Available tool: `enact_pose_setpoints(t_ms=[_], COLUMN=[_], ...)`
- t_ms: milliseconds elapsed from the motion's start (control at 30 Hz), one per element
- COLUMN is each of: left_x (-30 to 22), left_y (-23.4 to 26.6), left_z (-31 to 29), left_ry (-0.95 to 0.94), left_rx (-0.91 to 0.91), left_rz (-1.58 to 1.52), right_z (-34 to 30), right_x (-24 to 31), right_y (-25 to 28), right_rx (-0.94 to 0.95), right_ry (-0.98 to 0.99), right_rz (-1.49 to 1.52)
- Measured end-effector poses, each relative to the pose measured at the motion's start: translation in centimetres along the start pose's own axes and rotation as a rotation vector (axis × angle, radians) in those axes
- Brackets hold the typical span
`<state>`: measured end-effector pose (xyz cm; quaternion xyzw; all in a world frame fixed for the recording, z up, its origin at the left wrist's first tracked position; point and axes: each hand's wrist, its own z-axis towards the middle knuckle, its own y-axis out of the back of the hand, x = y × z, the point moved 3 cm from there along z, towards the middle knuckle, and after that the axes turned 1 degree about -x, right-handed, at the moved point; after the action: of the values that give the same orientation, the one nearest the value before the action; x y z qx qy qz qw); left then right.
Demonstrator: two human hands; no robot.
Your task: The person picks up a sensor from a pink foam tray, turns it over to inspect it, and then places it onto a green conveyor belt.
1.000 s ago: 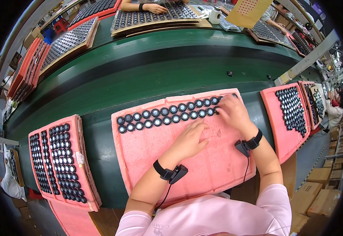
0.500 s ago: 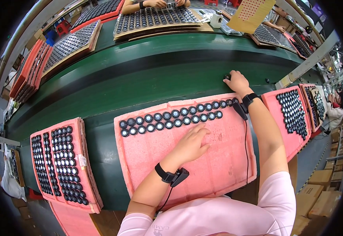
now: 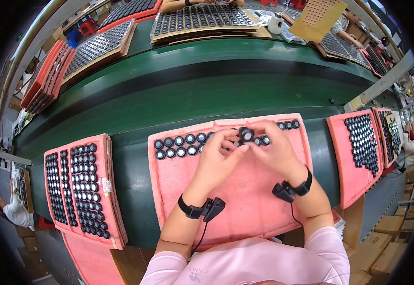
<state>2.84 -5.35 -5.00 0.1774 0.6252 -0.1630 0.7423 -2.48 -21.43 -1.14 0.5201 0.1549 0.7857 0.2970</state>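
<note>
Nearest: 2 black wrist straps with boxy modules [image 3: 193, 209] are worn, thin cables trailing over a pink rectangular foam tray [image 3: 230, 204].

Above the tray's far half, a small black round part with a pale disc face [image 3: 246, 136] is held up at the fingertips. It's pinched between thumb and fingers of the bare right hand [image 3: 249, 137]. The bare left hand [image 3: 234, 141] is brought in narrow from the other side, fingers curled; whether it presses on the part cannot be told.

Handling: the part is best gripped by its black rim, pale face untouched. Force should be kept light, cables clear of the rows.

Orientation: the pale face is turned roughly toward the camera. No clear long axis is seen; depth and exact tilt are hidden by fingers and blur.

Just beyond, 2 rows of matching black round parts [image 3: 179, 141] are laid along the tray's far edge, pale faces up, middle partly covered by the hands.

Farther: a wide green belt [image 3: 207, 90], with 1 small black piece [image 3: 331, 101] at right. Across it, a grid of dark parts [image 3: 202, 18] is attended by a co-worker's hands.
</note>
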Motion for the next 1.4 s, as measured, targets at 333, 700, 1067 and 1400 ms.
enact_pose_setpoints(t_ms=[333,700,1067,1400], left_x=[-4.7,-5.9,-6.4,-5.7], left_y=[1.6,1.2,1.7,2.2], left_z=[-1.2,-1.2,-1.3,-1.1], left_ry=[-0.293,-0.484,-0.528,-0.349], left_rx=[-0.023,0.024,0.003,0.098], left_rz=[-0.010,0.156,0.244,0.009], right_z=[-1.9,-1.8,-1.9,-1.7], right_x=[2.1,1.4,2.0,2.6], right_y=[-0.8,-0.1,-0.1,0.1], right_rx=[-0.035,0.069,0.097,0.028], right_ry=[0.120,0.111,-0.019,0.113], right_rz=[0.412,0.625,0.548,0.408])
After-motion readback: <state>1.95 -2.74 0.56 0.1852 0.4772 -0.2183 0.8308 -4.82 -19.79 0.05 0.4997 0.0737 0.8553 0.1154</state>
